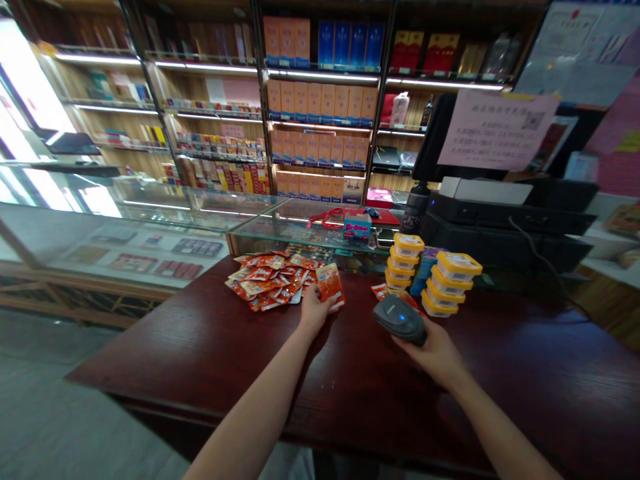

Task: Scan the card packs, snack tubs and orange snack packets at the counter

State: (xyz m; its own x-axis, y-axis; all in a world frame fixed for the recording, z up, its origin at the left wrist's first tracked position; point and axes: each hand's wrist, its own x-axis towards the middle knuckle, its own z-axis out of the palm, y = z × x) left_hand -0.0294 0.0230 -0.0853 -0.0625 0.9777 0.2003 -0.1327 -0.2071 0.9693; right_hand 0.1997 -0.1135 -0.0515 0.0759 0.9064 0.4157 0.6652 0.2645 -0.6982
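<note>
My left hand (313, 312) is closed on the edge of an orange snack packet (330, 287), which it holds tilted up over the counter. Just left of it lies a loose heap of similar orange packets (273, 280). In my right hand (440, 353) is a dark grey barcode scanner (400, 319) with a blue light on top, its head turned toward the left. Behind the scanner more orange packets (383, 291) lie partly hidden. Close by stand two stacks of yellow-lidded tubs (451, 283), with blue items (424, 272) between them.
The dark red wooden counter (225, 363) ends at a glass display case (255, 220). A small blue and pink box (357, 225) sits on the glass. A monitor with a pink paper notice (495, 130) and black machines (515, 217) stand at the right. Shelves of boxes (320, 103) line the back wall.
</note>
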